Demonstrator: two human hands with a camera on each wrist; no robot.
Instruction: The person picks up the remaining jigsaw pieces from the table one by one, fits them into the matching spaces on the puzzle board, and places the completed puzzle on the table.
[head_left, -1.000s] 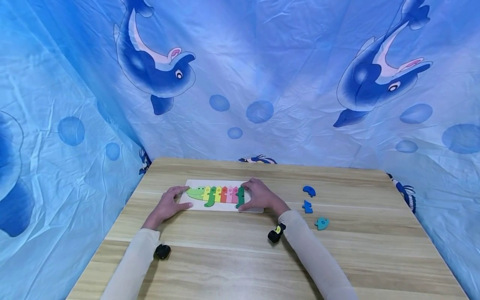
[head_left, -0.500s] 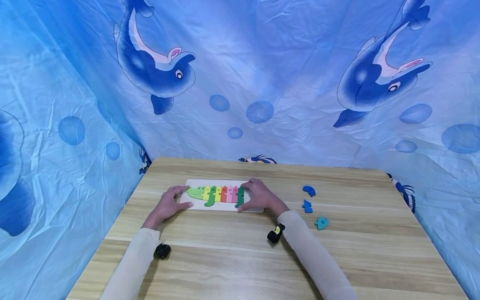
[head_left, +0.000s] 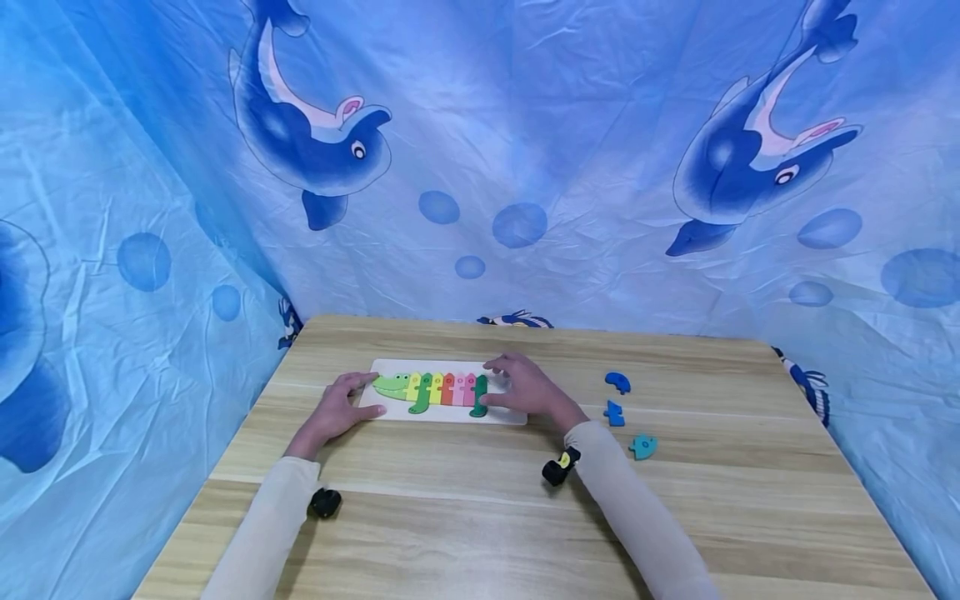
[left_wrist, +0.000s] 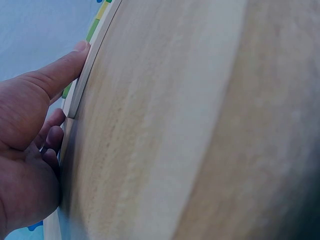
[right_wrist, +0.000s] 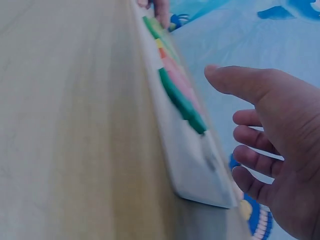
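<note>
A white puzzle board (head_left: 435, 415) lies on the table, bearing a crocodile of coloured pieces: a light green head (head_left: 390, 387), then yellow, green, orange and pink segments, ending in a dark green leg piece (head_left: 477, 410). My left hand (head_left: 339, 415) holds the board's left end, index finger near the crocodile's head and thumb (left_wrist: 70, 70) on the near edge. Over the right end hovers my right hand (head_left: 525, 388), its thumb and fingers spread apart with nothing between them. The right wrist view shows this hand (right_wrist: 280, 120) raised off the dark green piece.
To the right lie three loose puzzle pieces: a curved dark blue one (head_left: 618, 382), a blue one (head_left: 615, 413) and a teal one (head_left: 643, 447). Blue dolphin-print cloth (head_left: 517, 167) hangs around the wooden table (head_left: 450, 517).
My right hand has let go of the dark green piece and lifted, shifting slightly right. The piece stays on the board. My left hand has not moved.
</note>
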